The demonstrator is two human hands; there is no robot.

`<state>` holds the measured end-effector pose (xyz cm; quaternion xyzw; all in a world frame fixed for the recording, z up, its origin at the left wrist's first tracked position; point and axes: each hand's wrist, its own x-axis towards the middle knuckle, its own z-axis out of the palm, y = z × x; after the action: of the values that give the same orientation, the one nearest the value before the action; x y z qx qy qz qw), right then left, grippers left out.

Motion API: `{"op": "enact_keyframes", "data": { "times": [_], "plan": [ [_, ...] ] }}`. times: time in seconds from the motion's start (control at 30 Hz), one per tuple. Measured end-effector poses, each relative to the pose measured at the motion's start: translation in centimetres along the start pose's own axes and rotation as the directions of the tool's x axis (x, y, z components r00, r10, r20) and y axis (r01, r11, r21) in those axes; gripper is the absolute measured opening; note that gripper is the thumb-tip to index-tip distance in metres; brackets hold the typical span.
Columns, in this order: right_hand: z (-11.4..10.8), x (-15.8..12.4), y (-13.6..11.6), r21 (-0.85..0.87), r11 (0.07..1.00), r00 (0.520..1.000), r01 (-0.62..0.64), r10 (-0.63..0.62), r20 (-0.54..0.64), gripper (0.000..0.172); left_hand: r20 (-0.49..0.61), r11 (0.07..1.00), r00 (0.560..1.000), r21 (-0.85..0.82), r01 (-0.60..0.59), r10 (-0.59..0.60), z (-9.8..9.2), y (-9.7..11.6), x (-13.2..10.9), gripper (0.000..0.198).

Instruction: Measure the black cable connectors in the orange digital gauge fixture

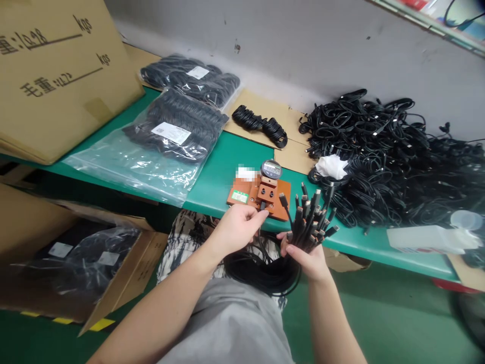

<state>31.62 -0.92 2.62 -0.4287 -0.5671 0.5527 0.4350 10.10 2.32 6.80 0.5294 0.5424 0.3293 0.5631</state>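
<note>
My left hand [242,225] pinches a black cable connector [262,206] at the front of an orange-brown test fixture [282,194]. A round digital gauge [271,169] is mounted on top of the fixture; its reading is too small to make out. My right hand [306,258] is wrapped round a thick bunch of black USB cables [308,220], connector ends pointing up and fanned out. The coiled lengths of these cables [261,273] hang below, over my lap. How far the connector sits inside the fixture is hidden.
A large tangled heap of black cables [364,141] covers the right, with a white bottle [420,237] near the edge. Bagged cables [178,126] lie left of a coiled bundle [259,124]. A big carton [64,76] stands far left; an open box [125,273] sits below.
</note>
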Motion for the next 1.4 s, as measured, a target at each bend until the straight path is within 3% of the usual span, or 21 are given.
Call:
{"op": "enact_keyframes", "data": {
  "times": [0.9, 1.4],
  "plan": [
    [0.05, -0.12, 0.25, 0.010, 1.000, 1.000, -0.027, 0.027, -0.008, 0.026, -0.002, 1.000, 1.000, 0.010, -0.023, 0.023, -0.07, -0.42, 0.08, 0.050],
    [0.05, -0.12, 0.19, 0.022, 1.000, 1.000, 0.012, -0.012, 0.014, 0.020, -0.002, 1.000, 1.000, 0.016, -0.023, 0.023, -0.02, -0.13, 0.10, 0.050]
  ]
}}
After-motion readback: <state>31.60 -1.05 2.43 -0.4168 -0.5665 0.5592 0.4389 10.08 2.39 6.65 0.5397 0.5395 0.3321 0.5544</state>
